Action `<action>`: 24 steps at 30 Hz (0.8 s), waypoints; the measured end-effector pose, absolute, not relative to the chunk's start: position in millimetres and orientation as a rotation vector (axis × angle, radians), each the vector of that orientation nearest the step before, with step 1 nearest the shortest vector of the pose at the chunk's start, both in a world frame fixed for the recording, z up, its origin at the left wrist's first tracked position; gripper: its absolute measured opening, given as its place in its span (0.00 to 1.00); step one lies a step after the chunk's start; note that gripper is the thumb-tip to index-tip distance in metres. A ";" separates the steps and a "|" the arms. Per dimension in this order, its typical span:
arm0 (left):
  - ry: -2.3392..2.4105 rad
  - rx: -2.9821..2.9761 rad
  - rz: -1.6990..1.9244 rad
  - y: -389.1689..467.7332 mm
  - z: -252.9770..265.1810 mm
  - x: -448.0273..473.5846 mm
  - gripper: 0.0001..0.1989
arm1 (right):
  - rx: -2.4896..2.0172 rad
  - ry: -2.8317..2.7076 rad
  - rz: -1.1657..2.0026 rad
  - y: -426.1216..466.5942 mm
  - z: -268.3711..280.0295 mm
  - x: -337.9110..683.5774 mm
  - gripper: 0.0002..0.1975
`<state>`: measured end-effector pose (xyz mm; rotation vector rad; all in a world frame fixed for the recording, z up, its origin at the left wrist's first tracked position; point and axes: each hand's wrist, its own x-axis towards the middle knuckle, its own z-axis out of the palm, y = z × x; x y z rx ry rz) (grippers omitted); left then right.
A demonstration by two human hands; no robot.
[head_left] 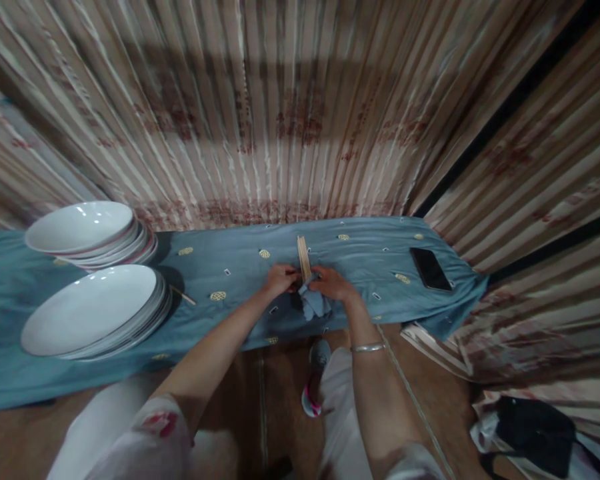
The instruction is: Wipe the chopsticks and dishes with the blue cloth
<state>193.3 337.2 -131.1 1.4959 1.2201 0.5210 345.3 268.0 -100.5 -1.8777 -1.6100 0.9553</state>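
A bundle of pale wooden chopsticks (pixel 303 256) lies over the blue patterned cloth, its upper ends pointing away from me. My left hand (pixel 281 279) is closed at the left side of the bundle, fingertips on its lower part. From the right, my right hand (pixel 330 283) pinches a crumpled grey-blue rag (pixel 316 305) against the chopsticks. The rag covers their lower ends and hangs toward me. Exactly how the fingers meet the bundle is partly hidden.
Left of my hands stand a stack of white plates (pixel 93 310) and a stack of white bowls (pixel 83 227). One loose chopstick (pixel 184 295) lies beside the plates. A black phone (pixel 431 269) rests at the right end of the cloth-covered table (pixel 240 260). Pleated curtains (pixel 300 133) hang behind.
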 end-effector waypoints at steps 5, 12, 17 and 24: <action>1.190 1.566 0.648 306.4 -129.0 130.2 0.06 | -1.754 -1.672 1.100 263.6 -91.7 321.6 0.19; 1.522 2.264 0.847 290.3 -129.5 14.0 0.16 | -1.509 -1.775 1.215 269.9 -90.5 288.3 0.11; 1.782 2.496 0.430 289.9 -133.6 -17.0 0.17 | -1.486 -1.817 1.222 272.2 -93.6 265.3 0.08; 1.741 2.616 0.379 289.2 -134.8 -20.7 0.17 | -1.481 -1.903 1.190 271.7 -95.8 243.8 0.05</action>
